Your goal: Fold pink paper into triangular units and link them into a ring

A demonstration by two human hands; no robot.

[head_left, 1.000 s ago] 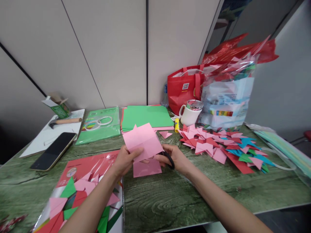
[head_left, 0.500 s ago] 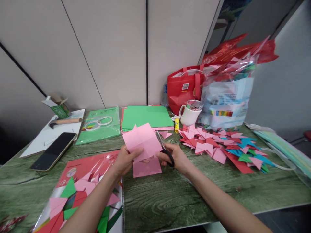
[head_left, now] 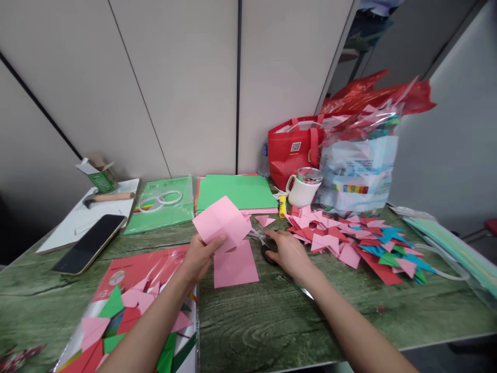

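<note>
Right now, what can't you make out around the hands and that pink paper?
- Scissors: head view, handles covered by the right hand.
- Left hand: fingertips hidden behind the creased pink sheet.
- Red bag: label print too small to read.
- Plastic packet: cut off by the bottom edge.

I see a creased pink paper square (head_left: 221, 221) pinched at its lower edge in my left hand (head_left: 200, 255), held up tilted above the bench (head_left: 272, 321). Flat pink sheet (head_left: 235, 268) lies on the bench just below it. Black-handled scissors (head_left: 261, 243) lie on the bench, blades pointing left under the held paper, my right hand (head_left: 289, 253) on the handles
</note>
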